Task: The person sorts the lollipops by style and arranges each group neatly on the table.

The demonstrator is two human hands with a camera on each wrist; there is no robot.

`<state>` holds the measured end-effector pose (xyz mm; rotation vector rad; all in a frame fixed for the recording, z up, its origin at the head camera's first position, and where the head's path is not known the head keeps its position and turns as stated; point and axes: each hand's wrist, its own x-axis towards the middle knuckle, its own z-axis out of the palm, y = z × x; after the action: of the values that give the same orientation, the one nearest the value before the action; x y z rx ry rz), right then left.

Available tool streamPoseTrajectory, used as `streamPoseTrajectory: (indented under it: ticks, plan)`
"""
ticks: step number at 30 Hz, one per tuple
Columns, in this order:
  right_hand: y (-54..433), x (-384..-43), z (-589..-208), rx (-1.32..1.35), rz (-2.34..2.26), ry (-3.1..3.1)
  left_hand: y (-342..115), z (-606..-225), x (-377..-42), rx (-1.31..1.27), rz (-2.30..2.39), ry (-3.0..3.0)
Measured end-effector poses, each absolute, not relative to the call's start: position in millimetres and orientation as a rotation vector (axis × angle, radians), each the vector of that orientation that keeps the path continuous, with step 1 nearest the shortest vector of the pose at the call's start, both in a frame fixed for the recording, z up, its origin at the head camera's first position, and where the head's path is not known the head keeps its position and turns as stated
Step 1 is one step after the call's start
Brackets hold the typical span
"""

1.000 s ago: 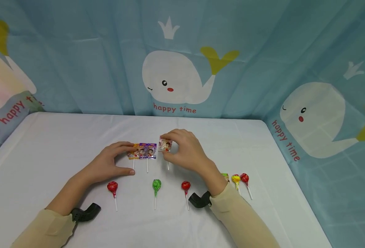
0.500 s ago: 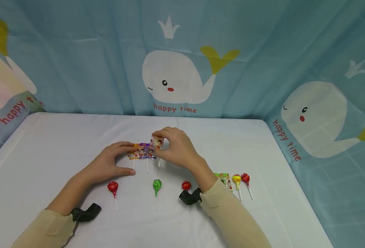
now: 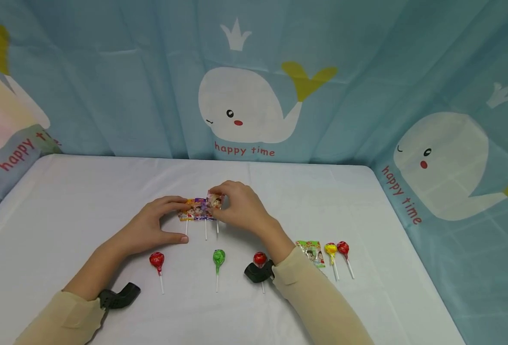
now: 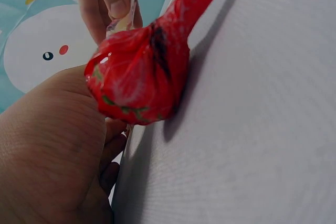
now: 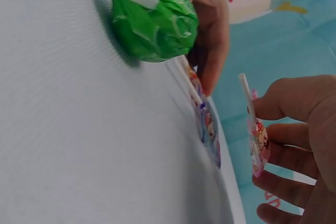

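Observation:
My right hand (image 3: 242, 207) pinches a flat lollipop in a pink printed wrapper (image 3: 214, 201) between thumb and fingers, its white stick pointing down. In the right wrist view this pink lollipop (image 5: 259, 148) stands off the tablecloth. It overlaps the right end of a row of flat lollipops, a purple-wrapped lollipop (image 3: 199, 209) among them. At the row's left end my left hand (image 3: 148, 227) touches an orange-wrapped lollipop (image 3: 188, 214) with its fingertips, the thumb stretched apart near the stick.
Nearer me lie a red round lollipop (image 3: 156, 261), a green round lollipop (image 3: 219, 258) and another red lollipop (image 3: 260, 258) partly behind the right wrist's black mount (image 3: 258, 272). To the right are a green packet (image 3: 311, 253), a yellow lollipop (image 3: 331, 249) and a red one.
My right hand has carried the pink lollipop leftward, from beside the row to over its right end. The green packet has come into view from behind the right arm. My left hand stays put.

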<state>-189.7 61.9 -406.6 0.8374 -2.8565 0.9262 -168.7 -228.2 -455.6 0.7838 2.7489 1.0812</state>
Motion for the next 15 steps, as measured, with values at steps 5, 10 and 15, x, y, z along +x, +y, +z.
streamPoseTrajectory:
  ticks: [5, 10, 15]
  plan:
    - [60.3, -190.2, -412.1, 0.864, 0.843, -2.871, -229.1, -455.5, -168.5, 0.785, 1.089, 2.745]
    - [59.2, -192.4, -419.5, 0.888, 0.743, -2.887, -228.8, -455.1, -168.8, 0.782, 1.082, 2.747]
    - [57.1, -193.2, -422.1, 0.914, 0.649, -2.896, -228.5, -455.3, -168.9, 0.788, 1.085, 2.746]
